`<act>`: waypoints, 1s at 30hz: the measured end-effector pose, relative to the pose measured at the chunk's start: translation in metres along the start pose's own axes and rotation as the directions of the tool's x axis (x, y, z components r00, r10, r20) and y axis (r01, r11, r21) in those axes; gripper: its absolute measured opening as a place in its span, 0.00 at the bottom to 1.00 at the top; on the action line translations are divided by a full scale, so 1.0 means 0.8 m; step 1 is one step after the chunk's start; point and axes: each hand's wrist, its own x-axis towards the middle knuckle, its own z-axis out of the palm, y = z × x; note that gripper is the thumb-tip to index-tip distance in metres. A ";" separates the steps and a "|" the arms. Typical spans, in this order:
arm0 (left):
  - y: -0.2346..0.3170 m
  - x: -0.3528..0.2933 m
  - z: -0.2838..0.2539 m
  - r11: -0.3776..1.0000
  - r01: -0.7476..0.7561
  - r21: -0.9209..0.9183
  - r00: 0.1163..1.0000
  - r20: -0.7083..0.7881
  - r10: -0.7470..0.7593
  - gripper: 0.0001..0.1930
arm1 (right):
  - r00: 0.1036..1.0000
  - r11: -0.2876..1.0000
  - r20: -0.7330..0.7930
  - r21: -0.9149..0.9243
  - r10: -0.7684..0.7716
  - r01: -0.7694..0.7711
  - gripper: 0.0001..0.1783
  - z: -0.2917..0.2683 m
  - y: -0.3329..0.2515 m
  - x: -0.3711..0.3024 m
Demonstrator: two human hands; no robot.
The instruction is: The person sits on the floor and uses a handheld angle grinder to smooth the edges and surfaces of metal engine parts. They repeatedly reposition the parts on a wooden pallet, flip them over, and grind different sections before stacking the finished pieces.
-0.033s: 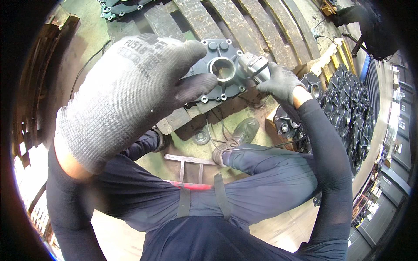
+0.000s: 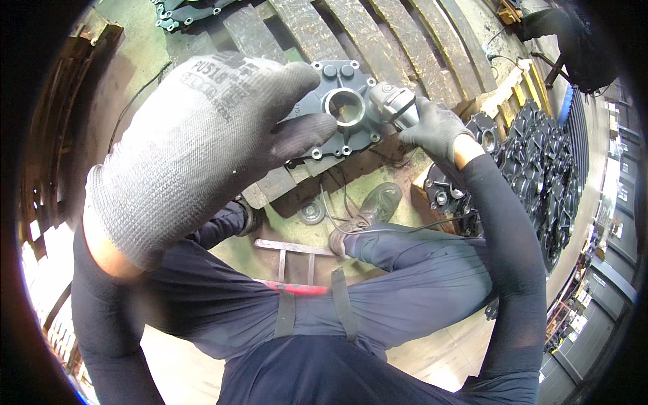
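A: What is the left hand doing?
B: It is sitting very close to the camera in a grey knit glove, fingers closing around the left edge of a dark metal casting and hiding that whole side of it.

A: And the right hand?
B: It is wrapping tight around the body of a grey power tool, whose head is pressing at the casting's right side. The working tip is hiding behind the tool body, so contact is hard to make out.

A: Where is the casting lying?
B: On the worn planks of a wooden pallet, its round bore facing up.

A: Any room around it?
B: Bare slats are running off behind it. To the right a heap of black castings is crowding in, partly cut off by the dark rim. Below, the person's shoe is resting on the green floor
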 end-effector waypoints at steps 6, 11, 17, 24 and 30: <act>-0.001 0.002 0.005 1.000 -0.015 -0.019 1.000 -0.026 0.015 0.25 | 0.999 0.980 -0.019 -0.196 -0.039 0.034 0.33 0.000 -0.017 -0.026; 0.000 0.004 0.005 1.000 -0.007 0.008 1.000 0.022 0.007 0.25 | 0.996 0.946 -0.031 -0.316 -0.082 0.067 0.29 0.014 -0.001 -0.042; 0.002 0.004 0.000 1.000 -0.022 -0.002 1.000 0.012 0.022 0.24 | 0.989 0.981 -0.146 -0.182 0.038 -0.064 0.29 0.009 0.037 -0.044; 0.010 0.006 -0.001 1.000 -0.006 -0.030 1.000 0.023 0.007 0.24 | 1.000 0.947 0.002 0.321 -0.016 0.014 0.44 0.012 0.066 0.008; 0.004 0.002 -0.001 0.999 0.029 -0.014 0.998 0.062 -0.028 0.24 | 0.999 0.947 0.031 0.321 0.016 -0.025 0.34 0.012 0.054 0.028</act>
